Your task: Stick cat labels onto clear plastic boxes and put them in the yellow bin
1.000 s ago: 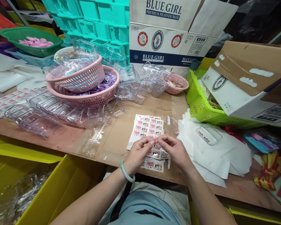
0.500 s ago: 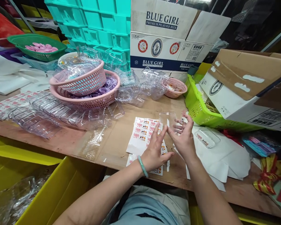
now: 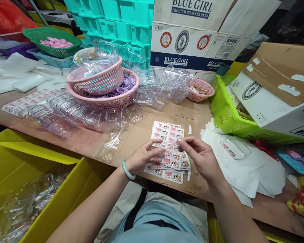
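Parted since earlier: left hand (image 3: 143, 156), loosely open, 8 o'clock of cat-sticker sheet (image 3: 170, 135); right hand (image 3: 202, 157), apparently pinching clear plastic (image 3: 169, 144), 4 o'clock. Likely step: positioning it; next calls for steady alignment.

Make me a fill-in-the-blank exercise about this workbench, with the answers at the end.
The right hand is near sheets printed with cartoon ____.
The bracelet circles the person's ____ wrist.
The pink pieces lie in the ____ basket.
The upright carton reads "BLUE ____".
Missing words: cats; left; green; GIRL.
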The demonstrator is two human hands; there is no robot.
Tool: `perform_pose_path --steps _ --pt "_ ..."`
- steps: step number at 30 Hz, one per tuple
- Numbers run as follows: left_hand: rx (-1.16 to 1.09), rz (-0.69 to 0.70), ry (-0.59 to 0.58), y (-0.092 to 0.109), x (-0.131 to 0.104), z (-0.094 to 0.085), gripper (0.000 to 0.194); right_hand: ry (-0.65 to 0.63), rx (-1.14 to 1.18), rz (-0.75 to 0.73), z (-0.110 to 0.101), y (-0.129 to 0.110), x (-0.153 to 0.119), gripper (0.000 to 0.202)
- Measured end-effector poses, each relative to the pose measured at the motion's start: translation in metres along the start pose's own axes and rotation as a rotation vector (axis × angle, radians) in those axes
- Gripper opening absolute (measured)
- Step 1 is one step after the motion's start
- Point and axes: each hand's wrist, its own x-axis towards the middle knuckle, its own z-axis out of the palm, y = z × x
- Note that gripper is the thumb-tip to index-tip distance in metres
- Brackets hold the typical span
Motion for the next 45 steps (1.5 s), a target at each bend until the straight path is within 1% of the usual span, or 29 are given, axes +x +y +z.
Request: perform_pose_path --steps 1,2,3,8,11,14,17,24,31,38,45 --pt "-0.014 -0.022 -0.014 -0.001 0.000 -0.002 0.057 -0.102 0.005 0.032 0.003 -0.001 0.001 0.020" --pt "-0.025 -0.039 -0.016 -0.003 0.001 -0.004 0.057 -0.172 -0.008 0.054 0.005 -0.001 0.001 0.021" --pt "-0.034 -0.051 -0.010 -0.004 0.003 -0.005 0.056 -0.215 -0.033 0.069 0.007 0.000 0.002 0.023" --pt "-0.071 -0.082 0.019 -0.008 0.008 -0.004 0.053 -0.310 -0.146 0.136 0.011 0.007 0.006 0.028" --pt "-0.023 -0.031 0.050 -0.009 0.009 -0.002 0.053 -0.364 -0.181 0.159 0.009 0.007 0.008 0.030" --pt "0.031 0.022 0.055 -0.010 0.009 -0.001 0.051 -0.350 -0.194 0.169 0.004 0.007 0.009 0.030" --pt "0.029 0.021 0.048 -0.010 0.009 -0.002 0.049 -0.343 -0.199 0.168 0.000 0.009 0.012 0.029" --pt "0.028 0.054 0.040 -0.012 0.013 -0.003 0.050 -0.369 -0.262 0.141 0.001 0.011 0.013 0.030" --pt "0.011 0.028 0.044 -0.010 0.014 -0.003 0.051 -0.382 -0.390 0.095 0.003 0.011 0.016 0.027" --pt "0.013 0.025 0.021 -0.009 0.014 -0.004 0.050 -0.399 -0.447 0.065 0.007 0.007 0.019 0.025" --pt "0.014 0.019 0.023 -0.008 0.014 -0.006 0.053 -0.420 -0.520 0.048 0.006 0.003 0.022 0.025"
